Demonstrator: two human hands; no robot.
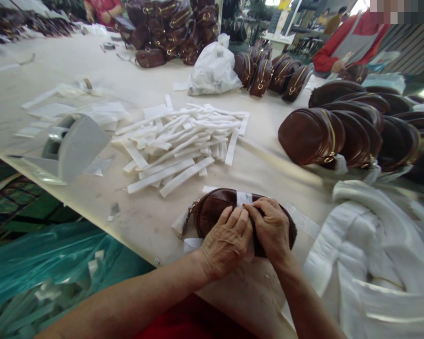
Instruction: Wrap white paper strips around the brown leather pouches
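Note:
A small brown leather bag (pixel 212 209) lies on the table near the front edge, with a white paper strip (pixel 244 198) wrapped over its top. My left hand (pixel 226 242) and my right hand (pixel 272 228) both rest on the bag, fingers pressing the strip down where they meet. A pile of loose white paper strips (pixel 180 143) lies just beyond the bag.
Rows of brown bags (pixel 339 134) stand at the right, more (pixel 268 70) further back beside a white plastic sack (pixel 214 70). White wrapping material (pixel 378 254) lies at my right. A tape dispenser (pixel 69 146) sits at the left. A person in red (pixel 349 40) works opposite.

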